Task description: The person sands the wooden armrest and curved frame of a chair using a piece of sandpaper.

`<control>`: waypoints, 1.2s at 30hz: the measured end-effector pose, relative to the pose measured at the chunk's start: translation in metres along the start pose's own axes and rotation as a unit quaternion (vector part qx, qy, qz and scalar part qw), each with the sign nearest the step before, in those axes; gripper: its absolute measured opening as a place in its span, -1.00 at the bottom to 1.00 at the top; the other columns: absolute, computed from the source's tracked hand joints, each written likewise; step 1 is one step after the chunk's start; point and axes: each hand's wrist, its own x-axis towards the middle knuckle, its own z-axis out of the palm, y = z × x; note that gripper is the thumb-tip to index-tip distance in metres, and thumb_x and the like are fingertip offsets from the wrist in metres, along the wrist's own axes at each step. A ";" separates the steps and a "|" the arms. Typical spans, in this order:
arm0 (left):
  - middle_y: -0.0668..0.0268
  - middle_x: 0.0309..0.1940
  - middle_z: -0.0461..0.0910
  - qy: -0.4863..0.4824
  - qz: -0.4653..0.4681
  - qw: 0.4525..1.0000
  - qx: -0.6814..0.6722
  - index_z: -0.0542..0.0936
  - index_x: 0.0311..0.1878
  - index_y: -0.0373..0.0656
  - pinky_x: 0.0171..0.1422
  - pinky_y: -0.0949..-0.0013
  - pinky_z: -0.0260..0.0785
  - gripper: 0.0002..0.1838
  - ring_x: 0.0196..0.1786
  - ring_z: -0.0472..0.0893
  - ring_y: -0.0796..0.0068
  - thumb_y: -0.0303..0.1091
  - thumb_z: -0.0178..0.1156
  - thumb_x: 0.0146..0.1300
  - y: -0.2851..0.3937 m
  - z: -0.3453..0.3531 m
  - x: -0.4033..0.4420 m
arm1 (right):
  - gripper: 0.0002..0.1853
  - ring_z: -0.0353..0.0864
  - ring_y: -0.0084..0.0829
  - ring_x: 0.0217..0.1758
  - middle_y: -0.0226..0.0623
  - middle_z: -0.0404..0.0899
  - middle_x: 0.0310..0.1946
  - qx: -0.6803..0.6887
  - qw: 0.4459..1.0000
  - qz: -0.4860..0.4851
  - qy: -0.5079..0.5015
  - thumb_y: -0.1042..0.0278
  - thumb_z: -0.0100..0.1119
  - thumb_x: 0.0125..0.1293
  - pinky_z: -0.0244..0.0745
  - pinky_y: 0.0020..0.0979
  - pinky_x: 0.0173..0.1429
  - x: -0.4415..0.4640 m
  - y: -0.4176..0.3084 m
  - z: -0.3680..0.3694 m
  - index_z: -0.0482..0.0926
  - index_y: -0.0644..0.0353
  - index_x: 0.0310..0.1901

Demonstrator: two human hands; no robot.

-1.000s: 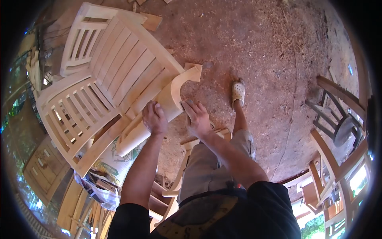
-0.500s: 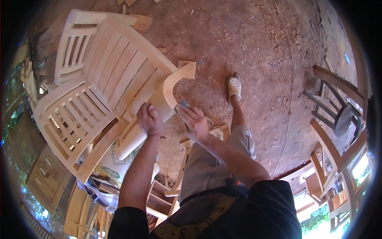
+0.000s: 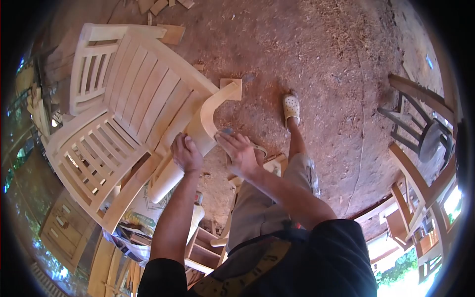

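Observation:
A pale wooden slatted bench [image 3: 141,89] lies tilted at the left. Its curved arm piece [image 3: 209,113] comes toward me, beside a rounded pale board [image 3: 166,184]. My left hand [image 3: 187,153] is closed over the bench's near part, fingers curled; their exact hold is partly hidden. Close by on the right, my right hand [image 3: 241,154] holds a small grey piece of sandpaper [image 3: 226,131] at the fingertips, against the lower end of the curved piece. The palm side of this hand is hidden.
Dark-legged furniture [image 3: 423,133] and wooden chair frames [image 3: 413,173] stand at the right. My foot in a beige clog [image 3: 291,106] rests on the dirt floor [image 3: 326,59]. Wood offcuts [image 3: 159,7] lie at the top, and a wooden shelf unit [image 3: 205,245] sits below.
The view has shifted slightly, so the bench sits a little lower. My right hand and the sandpaper have moved slightly along the curved end; my left hand keeps its place on the bench.

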 end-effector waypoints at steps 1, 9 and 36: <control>-0.02 0.10 0.66 -0.001 0.001 1.000 0.000 0.63 0.03 -0.22 0.32 -0.15 0.37 -0.56 0.20 0.56 -0.18 -0.01 0.03 0.48 -0.001 0.001 0.000 | -0.36 0.67 -0.08 0.19 -0.16 0.69 0.24 0.002 1.000 -0.003 0.006 0.64 0.28 0.04 0.57 -0.09 0.21 -0.003 0.003 0.003 0.65 0.22 0.26; -0.01 0.09 0.65 0.006 0.006 1.000 0.006 0.62 0.04 -0.20 0.30 -0.16 0.37 -0.59 0.21 0.55 -0.19 -0.04 0.02 0.48 -0.001 0.001 -0.002 | -0.28 0.63 -0.10 0.25 -0.15 0.69 0.24 0.017 1.000 -0.009 0.015 0.60 0.32 -0.07 0.55 -0.07 0.21 -0.007 -0.003 0.003 0.63 0.20 0.28; 0.04 0.04 0.66 -0.007 0.005 1.000 0.009 0.61 -0.01 -0.17 0.26 -0.14 0.39 -0.64 0.16 0.56 -0.17 -0.08 0.03 0.44 0.003 -0.002 0.001 | -0.31 0.69 -0.07 0.18 -0.13 0.71 0.21 -0.019 0.999 0.031 0.023 0.68 0.27 -0.06 0.66 -0.12 0.18 -0.001 0.006 0.007 0.65 0.27 0.25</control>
